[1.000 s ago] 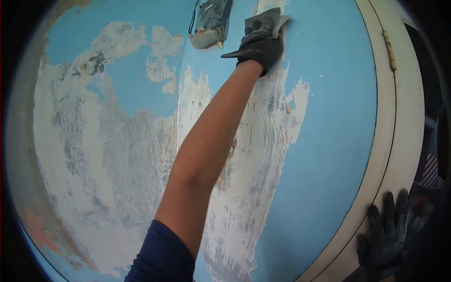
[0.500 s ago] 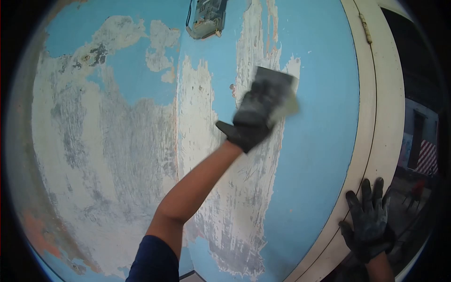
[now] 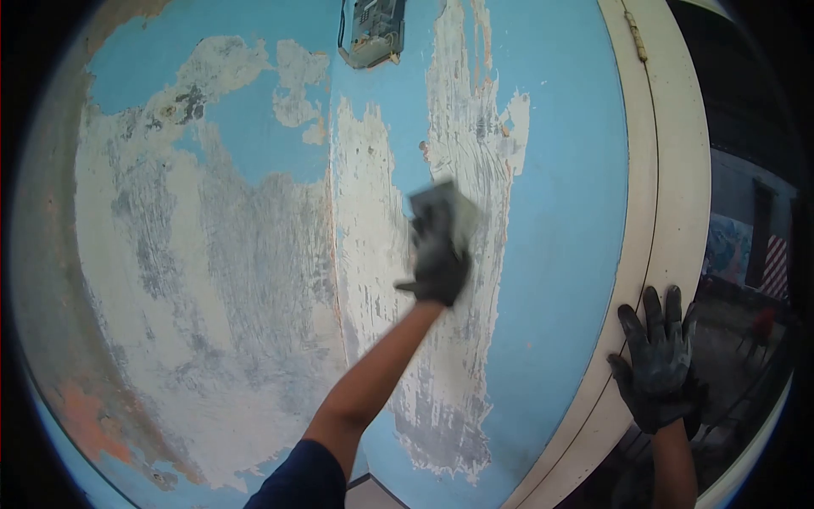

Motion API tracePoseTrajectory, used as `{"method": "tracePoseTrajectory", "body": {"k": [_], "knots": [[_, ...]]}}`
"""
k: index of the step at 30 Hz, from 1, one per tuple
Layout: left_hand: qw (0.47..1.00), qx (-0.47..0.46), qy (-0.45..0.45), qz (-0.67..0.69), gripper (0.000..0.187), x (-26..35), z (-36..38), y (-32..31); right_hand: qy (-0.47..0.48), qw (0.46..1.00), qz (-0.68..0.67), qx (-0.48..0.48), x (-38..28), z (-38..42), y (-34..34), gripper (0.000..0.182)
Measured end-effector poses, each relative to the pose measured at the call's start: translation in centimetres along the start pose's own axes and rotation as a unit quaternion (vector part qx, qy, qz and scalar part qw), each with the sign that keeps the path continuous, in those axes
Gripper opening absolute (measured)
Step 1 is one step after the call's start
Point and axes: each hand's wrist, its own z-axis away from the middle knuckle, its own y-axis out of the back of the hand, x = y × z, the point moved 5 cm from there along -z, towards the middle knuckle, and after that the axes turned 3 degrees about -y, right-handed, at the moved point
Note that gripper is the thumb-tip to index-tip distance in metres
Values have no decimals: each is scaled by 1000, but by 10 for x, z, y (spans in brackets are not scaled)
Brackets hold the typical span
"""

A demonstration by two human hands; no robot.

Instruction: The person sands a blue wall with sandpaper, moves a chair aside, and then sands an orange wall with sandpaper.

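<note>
The gloved left hand (image 3: 439,254) grips a flat, blurred scraper (image 3: 449,208) against the wall (image 3: 560,254), mid-wall where blue paint has flaked to chalky white, while the gloved right hand (image 3: 657,365) lies spread on the smooth cream frame (image 3: 670,212).

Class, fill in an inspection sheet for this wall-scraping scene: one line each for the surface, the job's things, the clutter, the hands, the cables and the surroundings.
Surface: blue wall, paint stripped in large whitish patches, with an orange patch at the lower left.
Job's things: flat scraper pressed to the wall; it is blurred.
Clutter: nothing seen.
Hands: left hand, in a dark glove, grips the scraper; right hand, also gloved, lies flat with fingers spread on the white frame.
Cables: dark cord hanging at the side of the wall-mounted box.
Surroundings: hinge on the frame; past the frame, a dim area with a red-and-white striped object.
</note>
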Motion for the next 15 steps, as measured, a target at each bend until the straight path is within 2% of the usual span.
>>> {"method": "tracePoseTrajectory", "body": {"k": [5,6,7,8,9,10,12,14,15], "knots": [[991,-53,-120,36,68,-8,62,-10,12,999,9,33,-2,1,-2,62],[901,-65,-152,-401,68,-38,60,-28,11,999,4,39,-1,0,-3,62],[980,-89,59,-166,69,-50,43,-11,10,999,-1,45,0,0,-3,62],[954,-103,269,86,70,-51,41,0,12,999,0,39,-1,1,-4,62],[977,-94,185,46,76,-26,56,3,9,999,10,43,-1,0,-3,62],[997,-63,40,0,79,-5,88,-5,0,999,17,49,-2,0,-4,62],[967,-252,-33,-32,85,50,131,7,-14,999,15,49,-2,0,-10,62],[970,-189,-38,148,78,-10,171,-37,-20,999,18,38,-2,1,-12,61],[993,-61,-72,77,63,-16,149,2,-16,999,18,46,-2,0,-10,60]]}}
